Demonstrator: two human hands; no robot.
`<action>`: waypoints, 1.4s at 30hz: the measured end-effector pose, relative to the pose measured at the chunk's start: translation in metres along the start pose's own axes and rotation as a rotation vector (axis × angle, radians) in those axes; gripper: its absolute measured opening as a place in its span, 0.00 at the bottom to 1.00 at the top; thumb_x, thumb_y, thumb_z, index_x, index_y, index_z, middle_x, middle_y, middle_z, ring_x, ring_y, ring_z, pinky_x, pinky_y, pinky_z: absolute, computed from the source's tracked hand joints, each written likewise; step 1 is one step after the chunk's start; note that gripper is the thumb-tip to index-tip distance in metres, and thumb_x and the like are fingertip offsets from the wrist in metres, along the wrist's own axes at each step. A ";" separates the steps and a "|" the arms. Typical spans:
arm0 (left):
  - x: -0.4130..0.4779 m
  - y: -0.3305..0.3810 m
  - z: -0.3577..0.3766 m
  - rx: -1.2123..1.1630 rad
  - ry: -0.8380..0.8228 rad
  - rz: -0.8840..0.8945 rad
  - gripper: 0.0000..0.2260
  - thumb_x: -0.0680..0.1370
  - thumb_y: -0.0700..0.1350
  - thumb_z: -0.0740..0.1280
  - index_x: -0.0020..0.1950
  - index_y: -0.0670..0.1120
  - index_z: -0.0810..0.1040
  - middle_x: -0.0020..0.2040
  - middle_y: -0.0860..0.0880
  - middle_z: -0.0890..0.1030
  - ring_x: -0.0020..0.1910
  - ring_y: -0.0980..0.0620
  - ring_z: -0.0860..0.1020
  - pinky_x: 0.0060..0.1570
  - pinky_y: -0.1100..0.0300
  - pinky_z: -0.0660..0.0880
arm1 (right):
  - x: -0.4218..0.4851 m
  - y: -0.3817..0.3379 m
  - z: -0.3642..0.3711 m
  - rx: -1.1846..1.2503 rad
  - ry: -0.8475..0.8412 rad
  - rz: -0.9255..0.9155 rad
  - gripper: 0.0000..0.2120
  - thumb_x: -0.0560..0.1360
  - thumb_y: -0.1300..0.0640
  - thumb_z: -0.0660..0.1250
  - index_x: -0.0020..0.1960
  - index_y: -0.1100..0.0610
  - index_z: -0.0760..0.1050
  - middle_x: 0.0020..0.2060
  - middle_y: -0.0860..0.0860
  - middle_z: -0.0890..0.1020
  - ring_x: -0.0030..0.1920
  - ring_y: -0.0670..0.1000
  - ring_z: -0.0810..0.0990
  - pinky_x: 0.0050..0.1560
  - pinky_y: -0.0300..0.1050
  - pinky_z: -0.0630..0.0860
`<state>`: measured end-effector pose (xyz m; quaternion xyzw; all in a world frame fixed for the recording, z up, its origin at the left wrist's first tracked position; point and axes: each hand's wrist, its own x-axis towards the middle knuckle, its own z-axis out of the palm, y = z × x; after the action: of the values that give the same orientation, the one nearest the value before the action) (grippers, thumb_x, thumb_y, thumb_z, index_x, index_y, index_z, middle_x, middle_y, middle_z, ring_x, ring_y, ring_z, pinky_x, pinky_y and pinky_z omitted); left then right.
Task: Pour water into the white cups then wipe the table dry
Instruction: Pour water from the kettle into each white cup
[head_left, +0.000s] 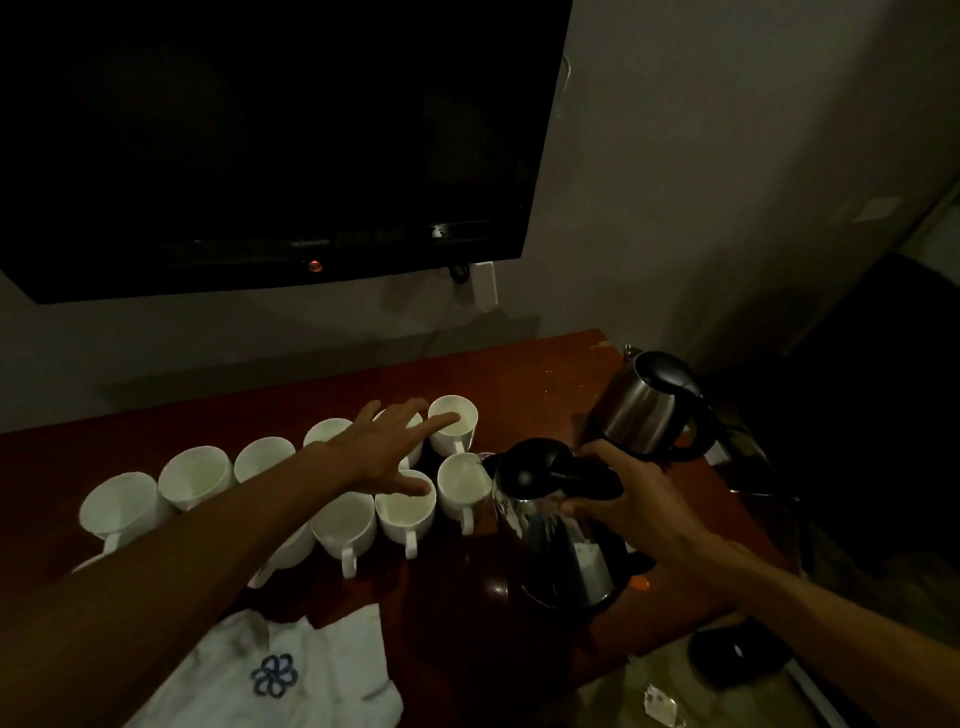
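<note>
Left hand (387, 449) spread flat, fingers straight, holding nothing, over the right end of the white ceramic cups (195, 475), which stand in two rows on the reddish-brown wooden desk (519, 379). Can't tell if it's touching them. Right hand (631, 493) is wrapped round the handle of the shiny steel kettle with black lid (540, 540), spout just beside the near row's rightmost cup (462, 486). White cloth with a blue flower print (291, 670) lies at the near edge. Second steel kettle (647, 405) stands behind.

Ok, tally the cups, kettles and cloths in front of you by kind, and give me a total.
white cups: 10 visible; the left arm may hide more
steel kettles: 2
white cloth: 1
Total: 13 visible
</note>
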<state>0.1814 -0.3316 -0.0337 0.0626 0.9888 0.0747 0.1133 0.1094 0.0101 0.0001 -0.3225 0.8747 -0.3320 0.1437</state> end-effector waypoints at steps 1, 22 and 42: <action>-0.001 0.000 0.001 0.006 0.007 -0.007 0.44 0.75 0.64 0.69 0.80 0.62 0.42 0.80 0.47 0.51 0.78 0.44 0.54 0.75 0.40 0.49 | 0.000 0.000 0.000 -0.010 -0.002 0.006 0.24 0.65 0.38 0.73 0.57 0.30 0.67 0.53 0.25 0.76 0.53 0.29 0.77 0.45 0.34 0.77; -0.008 -0.009 0.030 0.004 -0.090 -0.092 0.40 0.79 0.63 0.64 0.80 0.62 0.39 0.82 0.45 0.48 0.81 0.44 0.48 0.76 0.38 0.50 | 0.014 0.003 -0.002 -0.070 -0.052 0.061 0.24 0.66 0.41 0.76 0.57 0.44 0.73 0.50 0.41 0.81 0.51 0.41 0.81 0.51 0.45 0.81; -0.003 -0.012 0.028 0.037 -0.107 -0.094 0.40 0.79 0.62 0.65 0.80 0.60 0.40 0.82 0.44 0.49 0.80 0.43 0.49 0.76 0.39 0.49 | 0.022 0.002 -0.001 -0.101 -0.071 0.081 0.23 0.66 0.42 0.77 0.57 0.43 0.72 0.47 0.41 0.81 0.47 0.39 0.80 0.49 0.44 0.81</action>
<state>0.1899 -0.3398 -0.0624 0.0220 0.9844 0.0473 0.1683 0.0913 -0.0028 -0.0014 -0.3054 0.8970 -0.2697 0.1715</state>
